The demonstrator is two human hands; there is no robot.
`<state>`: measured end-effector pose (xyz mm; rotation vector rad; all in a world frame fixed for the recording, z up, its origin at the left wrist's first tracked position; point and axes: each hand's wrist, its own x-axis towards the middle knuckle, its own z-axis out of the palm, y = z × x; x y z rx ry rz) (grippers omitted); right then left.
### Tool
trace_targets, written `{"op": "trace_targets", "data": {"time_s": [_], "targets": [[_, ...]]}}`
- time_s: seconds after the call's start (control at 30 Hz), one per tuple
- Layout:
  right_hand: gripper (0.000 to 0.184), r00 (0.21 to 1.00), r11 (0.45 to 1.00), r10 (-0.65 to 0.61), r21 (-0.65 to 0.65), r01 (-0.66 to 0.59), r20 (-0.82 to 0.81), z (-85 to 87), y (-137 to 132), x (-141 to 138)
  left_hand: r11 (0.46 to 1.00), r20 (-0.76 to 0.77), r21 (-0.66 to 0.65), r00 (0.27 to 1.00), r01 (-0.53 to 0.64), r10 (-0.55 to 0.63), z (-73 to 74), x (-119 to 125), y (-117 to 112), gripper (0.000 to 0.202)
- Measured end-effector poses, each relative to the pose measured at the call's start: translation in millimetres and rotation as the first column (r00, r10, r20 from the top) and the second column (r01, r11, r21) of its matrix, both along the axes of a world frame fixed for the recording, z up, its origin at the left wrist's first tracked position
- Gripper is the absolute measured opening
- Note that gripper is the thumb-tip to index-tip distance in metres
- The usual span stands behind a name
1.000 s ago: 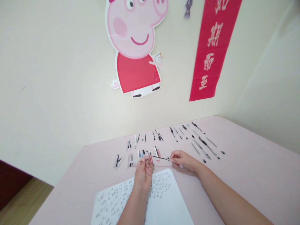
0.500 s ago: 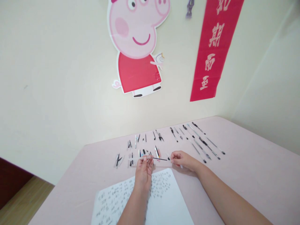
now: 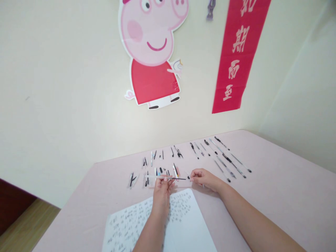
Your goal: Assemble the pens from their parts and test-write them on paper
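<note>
My left hand [image 3: 162, 194] is closed in a pinch around a slim pen refill [image 3: 180, 179], held level above the table. Its left part looks clear or whitish, while a thin dark length points right. Just past that dark end, my right hand [image 3: 204, 177] has its fingers curled together. A small pale tip shows under those fingers, too little to name. Beside the right fingertips lies a small black-and-clear pen part [image 3: 188, 176]. Beneath my left forearm is an open notebook [image 3: 187, 224], handwritten on the left and upper right.
Several pens [image 3: 227, 159] lie in slanted rows at the back right. Small pen pieces [image 3: 177, 151] are laid out in groups across the back and left. A pink cloth [image 3: 275, 196] covers the table, which meets the wall behind.
My left fingers have shifted slightly right along the refill and opened a little beneath it. My right hand stays almost in place, still pinched.
</note>
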<state>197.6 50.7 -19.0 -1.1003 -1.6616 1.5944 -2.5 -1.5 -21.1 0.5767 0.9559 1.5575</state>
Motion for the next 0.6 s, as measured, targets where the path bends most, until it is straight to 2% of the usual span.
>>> {"op": "trace_targets", "data": {"time_s": [0.33, 0.6], "targets": [[0.031, 0.986, 0.996, 0.057, -0.061, -0.067, -0.154, 1.6, -6, -6, 0.999, 0.011, -0.010, 0.999, 0.037, -0.037, -1.0, 2, 0, 0.027], [0.031, 0.980, 0.994, 0.078, -0.063, -0.091, -0.184, 1.5, -12, -19, 0.986, 0.069, -0.023, 0.984, 0.164, -0.162, 4.5, 5, -4, 0.026]]}}
